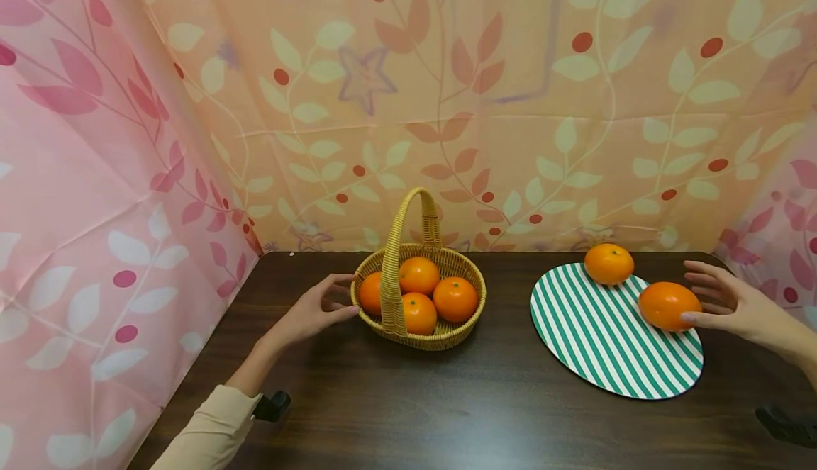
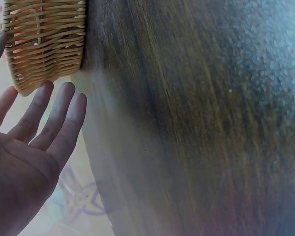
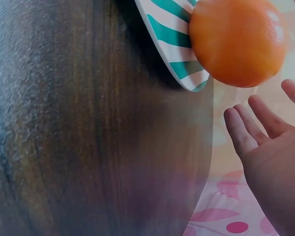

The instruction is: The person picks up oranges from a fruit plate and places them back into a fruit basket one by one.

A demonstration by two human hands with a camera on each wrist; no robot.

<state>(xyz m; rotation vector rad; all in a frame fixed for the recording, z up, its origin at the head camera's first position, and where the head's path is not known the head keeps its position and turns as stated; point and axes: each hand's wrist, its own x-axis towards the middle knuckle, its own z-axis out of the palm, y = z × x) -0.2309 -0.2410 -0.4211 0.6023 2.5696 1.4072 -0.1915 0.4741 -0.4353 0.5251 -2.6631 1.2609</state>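
A wicker basket (image 1: 432, 339) with a tall arched handle holds several oranges (image 1: 455, 299). My left hand (image 1: 317, 308) is at its left side, thumb and fingertips right at the rim; in the left wrist view the fingers (image 2: 64, 110) are spread and fairly straight beside the woven wall. On the right, an oval placemat-like board (image 1: 600, 342) with green and white stripes carries two oranges, one at its back edge (image 1: 609, 264) and a nearer one (image 1: 669, 306). My right hand (image 1: 734, 301) is spread beside the nearer orange, its thumb overlapping the fruit's right side in the head view.
Everything stands on a dark wooden table (image 1: 485, 399). A patterned cloth (image 1: 447, 115) hangs behind the table's back edge, and pink cloth (image 1: 83, 229) hangs along the left side. Bare tabletop lies between the basket and the striped board.
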